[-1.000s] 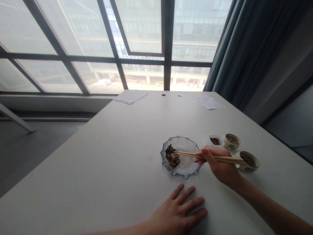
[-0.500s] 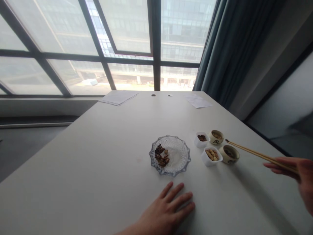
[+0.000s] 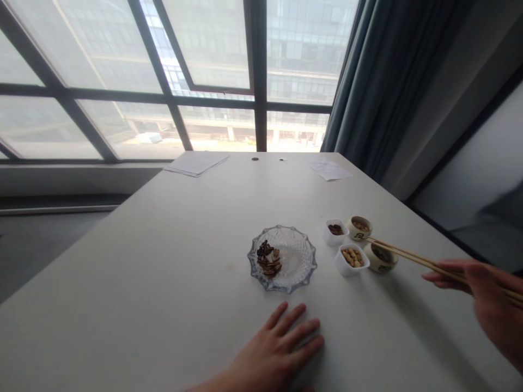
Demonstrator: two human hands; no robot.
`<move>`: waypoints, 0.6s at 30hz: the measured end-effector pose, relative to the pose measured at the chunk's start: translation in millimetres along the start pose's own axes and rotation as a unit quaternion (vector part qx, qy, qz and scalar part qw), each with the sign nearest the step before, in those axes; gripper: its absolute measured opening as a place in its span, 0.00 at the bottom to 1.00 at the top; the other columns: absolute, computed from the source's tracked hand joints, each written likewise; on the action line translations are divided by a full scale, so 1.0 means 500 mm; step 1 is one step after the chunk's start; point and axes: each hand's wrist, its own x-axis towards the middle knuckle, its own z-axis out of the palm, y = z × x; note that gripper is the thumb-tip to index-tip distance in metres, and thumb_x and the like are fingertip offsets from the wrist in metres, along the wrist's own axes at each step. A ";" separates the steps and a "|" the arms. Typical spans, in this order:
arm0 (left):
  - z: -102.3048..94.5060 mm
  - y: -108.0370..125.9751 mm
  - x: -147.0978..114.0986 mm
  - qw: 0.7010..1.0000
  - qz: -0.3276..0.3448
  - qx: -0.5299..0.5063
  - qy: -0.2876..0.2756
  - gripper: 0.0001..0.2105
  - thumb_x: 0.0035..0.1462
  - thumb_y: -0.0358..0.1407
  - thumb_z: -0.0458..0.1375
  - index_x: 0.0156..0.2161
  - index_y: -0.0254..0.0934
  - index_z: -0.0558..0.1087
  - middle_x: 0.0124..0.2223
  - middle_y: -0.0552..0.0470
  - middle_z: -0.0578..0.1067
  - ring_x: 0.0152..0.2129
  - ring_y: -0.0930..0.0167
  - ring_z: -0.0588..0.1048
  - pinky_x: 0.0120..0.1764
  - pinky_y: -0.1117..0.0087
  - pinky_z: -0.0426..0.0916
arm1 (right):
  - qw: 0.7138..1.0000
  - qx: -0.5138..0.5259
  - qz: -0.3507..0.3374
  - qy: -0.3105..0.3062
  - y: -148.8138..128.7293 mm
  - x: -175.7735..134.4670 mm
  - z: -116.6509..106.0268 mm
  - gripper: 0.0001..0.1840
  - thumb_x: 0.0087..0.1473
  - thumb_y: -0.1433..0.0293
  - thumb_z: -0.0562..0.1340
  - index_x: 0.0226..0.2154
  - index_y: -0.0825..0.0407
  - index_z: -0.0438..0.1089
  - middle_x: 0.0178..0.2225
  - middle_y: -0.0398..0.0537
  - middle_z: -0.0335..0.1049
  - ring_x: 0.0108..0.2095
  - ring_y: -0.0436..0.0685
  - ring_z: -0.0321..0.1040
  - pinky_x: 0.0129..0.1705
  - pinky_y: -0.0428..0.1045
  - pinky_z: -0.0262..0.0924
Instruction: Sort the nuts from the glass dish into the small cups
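Note:
My right hand (image 3: 482, 294) is closed around a pair of chopsticks (image 3: 412, 258), whose tips hover over the two round cream cups. The far cup (image 3: 359, 228) holds light brown pieces; the near cup (image 3: 382, 258) has dark contents that I cannot make out. Left of them stand a square white dish (image 3: 335, 233) of dark brown pieces and another white dish (image 3: 351, 261) of peanuts. My left hand (image 3: 278, 348) lies on the table with fingers spread, just below a scalloped glass plate (image 3: 300, 267). Dark pieces and striped brown seeds (image 3: 269, 265) rest on the plate's left side.
The white table (image 3: 183, 261) reaches toward a large window. Paper sheets (image 3: 196, 163) lie at its far left, and another sheet (image 3: 330, 169) at the far right. A dark curtain (image 3: 368, 81) hangs beyond the right corner.
My right hand and the chopsticks have moved left, bringing the tips from right of the cups to above them. The dark piece that was at the tips no longer shows there. My left hand stays put.

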 end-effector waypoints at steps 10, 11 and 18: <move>0.016 0.003 -0.007 0.999 0.008 0.027 0.017 0.29 0.70 0.50 0.57 0.70 0.42 0.61 0.73 0.53 0.58 0.69 0.55 0.55 0.71 0.49 0.47 | 0.925 0.163 -0.136 -0.315 -0.108 0.026 0.282 0.13 0.67 0.68 0.61 0.34 0.48 0.81 0.34 0.49 0.79 0.34 0.55 0.78 0.35 0.49 0.73; 0.021 0.002 -0.008 0.999 0.009 0.035 0.022 0.27 0.70 0.46 0.58 0.69 0.42 0.62 0.73 0.54 0.58 0.70 0.55 0.55 0.71 0.49 0.47 | 0.918 0.159 -0.149 -0.332 -0.112 0.029 0.301 0.13 0.67 0.68 0.61 0.34 0.49 0.80 0.34 0.49 0.79 0.33 0.54 0.77 0.35 0.49 0.72; 0.041 0.003 -0.008 0.998 0.008 0.053 0.032 0.23 0.71 0.37 0.57 0.68 0.44 0.64 0.72 0.55 0.60 0.69 0.54 0.57 0.70 0.47 0.51 | 0.913 0.182 -0.070 -0.359 -0.099 0.033 0.359 0.16 0.68 0.63 0.60 0.32 0.50 0.79 0.33 0.48 0.79 0.32 0.54 0.77 0.34 0.48 0.72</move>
